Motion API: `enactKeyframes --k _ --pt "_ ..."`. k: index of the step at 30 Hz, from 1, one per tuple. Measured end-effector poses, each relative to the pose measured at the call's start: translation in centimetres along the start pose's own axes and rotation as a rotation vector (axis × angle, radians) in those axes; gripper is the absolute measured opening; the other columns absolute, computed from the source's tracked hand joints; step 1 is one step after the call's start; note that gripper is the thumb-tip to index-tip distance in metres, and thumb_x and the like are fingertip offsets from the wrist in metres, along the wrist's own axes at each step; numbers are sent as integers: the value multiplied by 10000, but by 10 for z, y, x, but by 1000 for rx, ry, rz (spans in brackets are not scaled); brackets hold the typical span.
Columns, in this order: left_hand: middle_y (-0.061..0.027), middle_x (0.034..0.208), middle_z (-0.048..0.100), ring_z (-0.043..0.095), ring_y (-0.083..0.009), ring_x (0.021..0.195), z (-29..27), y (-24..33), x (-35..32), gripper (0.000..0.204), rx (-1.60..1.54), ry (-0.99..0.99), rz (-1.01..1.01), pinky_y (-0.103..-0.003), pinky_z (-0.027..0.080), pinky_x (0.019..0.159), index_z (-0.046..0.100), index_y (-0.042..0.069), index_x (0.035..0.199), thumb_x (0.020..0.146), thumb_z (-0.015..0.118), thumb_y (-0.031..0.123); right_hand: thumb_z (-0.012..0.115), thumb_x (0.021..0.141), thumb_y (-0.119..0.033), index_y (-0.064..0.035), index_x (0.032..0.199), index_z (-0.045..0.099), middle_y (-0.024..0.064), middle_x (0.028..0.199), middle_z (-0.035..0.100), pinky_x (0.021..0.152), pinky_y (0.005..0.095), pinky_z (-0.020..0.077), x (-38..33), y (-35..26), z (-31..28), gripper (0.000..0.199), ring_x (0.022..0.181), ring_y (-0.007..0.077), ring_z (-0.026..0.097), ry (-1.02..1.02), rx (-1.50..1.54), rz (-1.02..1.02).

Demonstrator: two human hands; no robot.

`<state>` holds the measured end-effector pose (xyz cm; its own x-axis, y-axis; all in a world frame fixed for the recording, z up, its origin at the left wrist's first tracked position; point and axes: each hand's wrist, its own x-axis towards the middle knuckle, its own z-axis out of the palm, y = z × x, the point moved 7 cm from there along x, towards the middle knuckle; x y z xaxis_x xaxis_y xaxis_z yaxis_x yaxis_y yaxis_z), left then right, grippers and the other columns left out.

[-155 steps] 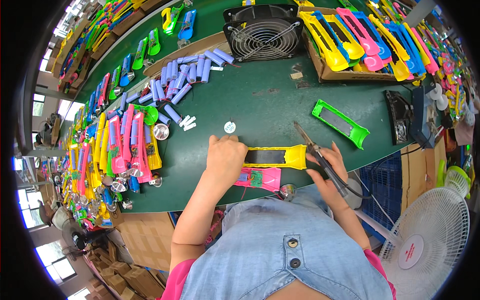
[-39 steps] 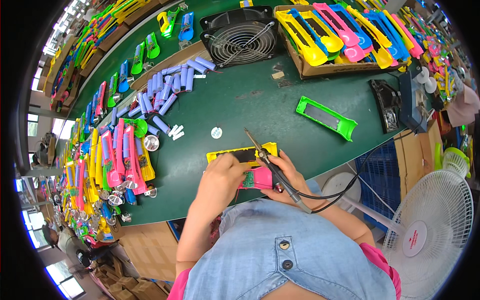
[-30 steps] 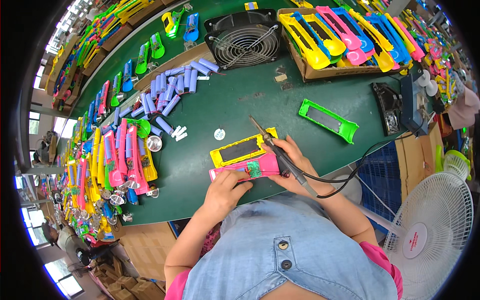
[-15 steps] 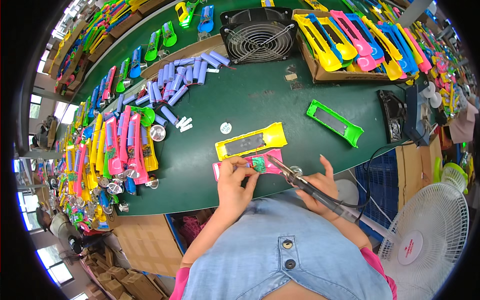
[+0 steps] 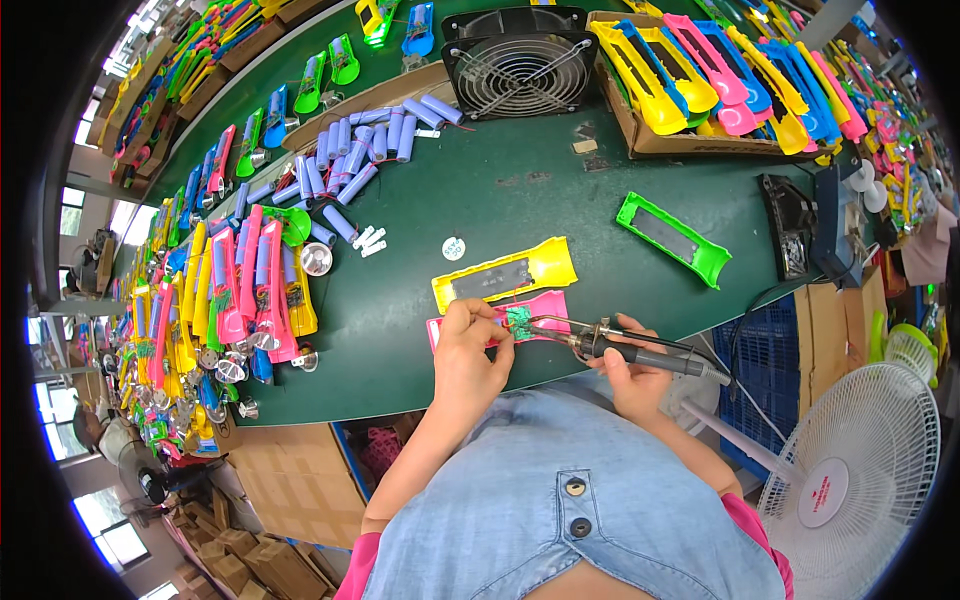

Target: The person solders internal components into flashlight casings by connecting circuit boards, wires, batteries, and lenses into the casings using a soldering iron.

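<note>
Closest to me is the blue denim front of my clothing, and just past it my right grip is wrapped around a dark soldering iron, thumb along its handle, the thin metal end pointing left. That end lies over a small green circuit board in a pink casing, which rests on the green worktop near its front edge; I can't say whether the metal actually meets the board. My left grip bends over the left part of the same casing, thumb and fingers drawn close together beside the board; whether a wire is pinched between them is too small to make out. Just beyond lies a yellow casing with a dark strip inside, then a round white sticker. Over to the right a green casing lies at a slant, while on the left pink and yellow casings are heaped together. Farther off, purple cylindrical cells sit in a loose pile. Past them stands a square black fan, and to its right a cardboard box is filled with coloured casings.
</note>
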<state>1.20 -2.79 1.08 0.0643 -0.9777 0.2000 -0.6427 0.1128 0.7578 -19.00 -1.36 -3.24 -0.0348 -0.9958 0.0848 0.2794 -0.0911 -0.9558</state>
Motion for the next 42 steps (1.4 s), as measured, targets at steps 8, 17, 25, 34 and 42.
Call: enactKeyframes --k 8,17,25,34,42 --pt "-125 898 517 549 -258 798 0 2 2 110 33 -13 9 -329 462 648 569 -13 674 618 655 -52 595 784 38 62 1019 526 200 1130 487 687 324 579 1 6 1 246 1061 231 505 -3 -20 35" --pt "-124 882 515 545 -261 784 0 5 6 105 40 -36 0 -333 459 643 564 -15 672 619 647 -52 598 788 28 51 1001 546 154 1018 578 713 281 553 3 -4 -1 221 1102 249 483 18 23 96" --pt "-125 862 504 534 -272 800 1 6 9 104 83 -72 -43 -331 451 673 562 -19 683 623 638 -55 589 787 1 34 1013 531 84 765 608 1056 451 242 7 -27 -4 236 740 153 632 -119 -378 -279" --pt "-132 994 597 598 -231 827 3 -30 -59 160 -846 97 -437 -324 492 737 604 -29 984 861 536 49 597 769 1 18 991 539 62 704 615 1044 452 251 7 -29 -1 230 673 148 636 -122 -356 -274" --pt "-113 943 602 593 -178 756 -42 -62 -92 220 -644 464 -549 -249 495 676 582 -20 1080 887 515 63 672 731 -57 -14 955 588 61 724 648 979 455 313 7 -25 2 243 704 136 598 -139 -360 -284"
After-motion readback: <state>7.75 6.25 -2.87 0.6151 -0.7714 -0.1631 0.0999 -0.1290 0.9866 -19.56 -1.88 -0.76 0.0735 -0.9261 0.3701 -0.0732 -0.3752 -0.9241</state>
